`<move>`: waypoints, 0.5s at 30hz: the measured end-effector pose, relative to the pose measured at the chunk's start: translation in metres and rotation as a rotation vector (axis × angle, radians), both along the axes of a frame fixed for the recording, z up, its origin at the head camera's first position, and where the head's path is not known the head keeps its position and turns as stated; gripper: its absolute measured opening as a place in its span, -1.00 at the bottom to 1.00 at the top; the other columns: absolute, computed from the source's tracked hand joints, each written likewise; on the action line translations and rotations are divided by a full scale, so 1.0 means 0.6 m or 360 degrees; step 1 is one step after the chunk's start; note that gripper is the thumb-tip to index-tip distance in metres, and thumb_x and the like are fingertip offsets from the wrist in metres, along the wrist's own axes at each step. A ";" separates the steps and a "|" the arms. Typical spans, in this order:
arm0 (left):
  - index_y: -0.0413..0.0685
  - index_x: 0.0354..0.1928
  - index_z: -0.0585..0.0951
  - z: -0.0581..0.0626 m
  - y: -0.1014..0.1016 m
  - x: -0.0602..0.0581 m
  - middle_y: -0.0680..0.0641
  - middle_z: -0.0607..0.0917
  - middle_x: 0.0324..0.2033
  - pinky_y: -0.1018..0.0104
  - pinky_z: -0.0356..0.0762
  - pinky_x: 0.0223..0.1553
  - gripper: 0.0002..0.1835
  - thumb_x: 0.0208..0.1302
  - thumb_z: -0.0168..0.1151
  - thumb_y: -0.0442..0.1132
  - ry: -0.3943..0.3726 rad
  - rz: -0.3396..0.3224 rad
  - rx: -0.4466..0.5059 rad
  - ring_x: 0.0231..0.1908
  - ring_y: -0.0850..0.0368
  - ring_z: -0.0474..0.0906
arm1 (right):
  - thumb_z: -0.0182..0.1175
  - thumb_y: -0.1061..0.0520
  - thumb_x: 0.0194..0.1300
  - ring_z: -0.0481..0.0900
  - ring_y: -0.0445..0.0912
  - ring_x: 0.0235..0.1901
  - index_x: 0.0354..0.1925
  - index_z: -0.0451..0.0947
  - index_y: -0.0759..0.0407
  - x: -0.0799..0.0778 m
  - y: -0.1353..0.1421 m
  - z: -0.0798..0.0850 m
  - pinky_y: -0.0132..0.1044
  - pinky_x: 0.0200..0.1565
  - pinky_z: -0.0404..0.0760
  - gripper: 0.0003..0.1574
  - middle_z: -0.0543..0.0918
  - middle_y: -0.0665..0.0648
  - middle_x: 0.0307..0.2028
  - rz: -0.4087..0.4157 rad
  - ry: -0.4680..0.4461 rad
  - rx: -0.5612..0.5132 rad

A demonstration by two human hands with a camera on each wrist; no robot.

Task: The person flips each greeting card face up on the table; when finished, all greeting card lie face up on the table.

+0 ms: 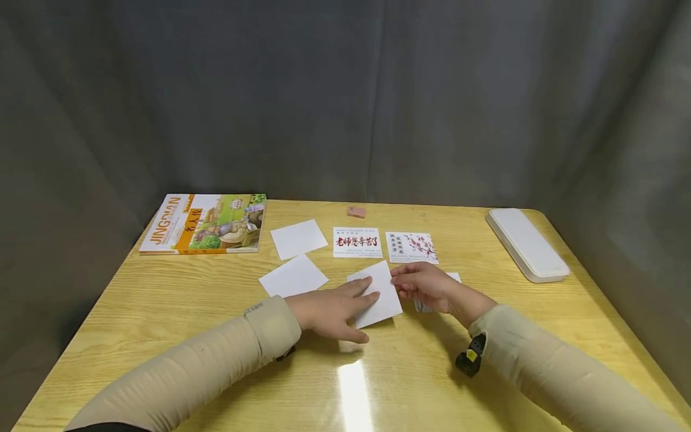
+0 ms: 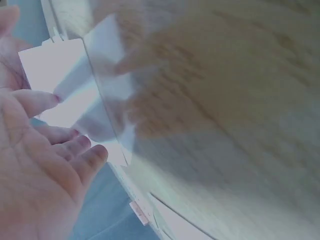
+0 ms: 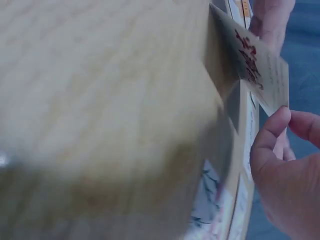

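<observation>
A white card (image 1: pixel 384 303) is raised at a tilt above the table, blank side up in the head view. Red lettering shows on the underside of this card (image 3: pixel 260 62) in the right wrist view. My right hand (image 1: pixel 429 287) pinches its right edge between thumb and fingers. Over its left part lie the spread, fairly straight fingers of my left hand (image 1: pixel 329 312); whether they press on it I cannot tell. Partly hidden under my right hand is a card with a plant print (image 1: pixel 423 306).
Two blank cards (image 1: pixel 299 239) (image 1: pixel 294 276) lie left of centre. Beyond my hands are a red-lettered card (image 1: pixel 357 242), a blossom card (image 1: pixel 412 248) and a pink eraser-like block (image 1: pixel 356 212). Magazines (image 1: pixel 207 225) lie at back left, a white case (image 1: pixel 528 245) at right.
</observation>
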State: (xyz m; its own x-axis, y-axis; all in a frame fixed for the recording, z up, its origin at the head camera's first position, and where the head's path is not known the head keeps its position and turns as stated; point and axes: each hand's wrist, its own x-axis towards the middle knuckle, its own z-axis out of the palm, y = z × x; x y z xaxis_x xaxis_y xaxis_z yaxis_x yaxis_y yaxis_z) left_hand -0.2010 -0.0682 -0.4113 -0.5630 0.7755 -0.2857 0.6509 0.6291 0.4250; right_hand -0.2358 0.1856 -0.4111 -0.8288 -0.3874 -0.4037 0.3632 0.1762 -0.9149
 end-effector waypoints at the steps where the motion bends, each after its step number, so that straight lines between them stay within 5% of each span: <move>1: -0.01 0.66 0.03 0.000 0.000 0.000 -0.14 -0.22 0.64 0.14 -0.13 0.55 -0.05 0.44 0.19 0.21 0.0010 -0.0001 0.0022 0.60 0.02 -0.29 | 0.04 0.33 0.53 0.60 -0.20 -0.30 0.17 0.40 0.51 0.000 0.001 0.000 -0.40 -0.19 0.64 -0.67 0.61 0.09 -0.26 0.0009 0.0015 0.0014; 4: -0.01 0.66 0.04 0.002 -0.002 -0.003 -0.11 -0.20 0.64 0.11 -0.11 0.55 -0.07 0.45 0.20 0.19 0.0031 0.0042 0.0097 0.60 0.01 -0.27 | 0.06 0.32 0.53 0.58 -0.17 -0.30 0.07 0.45 0.45 -0.002 0.000 0.004 -0.38 -0.21 0.63 -0.76 0.60 0.10 -0.26 0.0035 0.0071 0.0054; 7: -0.07 0.64 0.11 0.006 -0.007 -0.013 -0.15 -0.08 0.63 0.04 -0.03 0.53 -0.14 0.48 0.19 0.10 0.0072 0.0201 0.0257 0.60 -0.06 -0.14 | 0.08 0.29 0.53 0.57 -0.15 -0.32 0.05 0.46 0.40 -0.007 -0.002 0.011 -0.37 -0.26 0.59 -0.79 0.58 0.10 -0.28 0.0021 0.0134 0.0104; 11: -0.22 0.57 0.24 0.010 -0.016 -0.031 -0.26 0.26 0.50 -0.03 0.30 0.41 -0.27 0.50 0.18 -0.08 0.0032 0.0653 0.0642 0.44 -0.17 0.28 | 0.06 0.30 0.55 0.57 -0.15 -0.30 0.04 0.44 0.38 -0.011 -0.003 0.019 -0.37 -0.23 0.61 -0.81 0.55 0.10 -0.25 -0.0097 0.0218 0.0052; 15: -0.30 0.53 0.27 0.013 -0.023 -0.044 -0.27 0.44 0.34 -0.03 0.50 0.23 -0.36 0.54 0.11 -0.16 -0.0334 0.1051 0.0986 0.26 -0.18 0.48 | 0.00 0.31 0.59 0.56 -0.15 -0.24 0.07 0.39 0.42 -0.011 -0.006 0.023 -0.35 -0.09 0.65 -0.80 0.51 0.12 -0.19 -0.0187 0.0275 -0.0074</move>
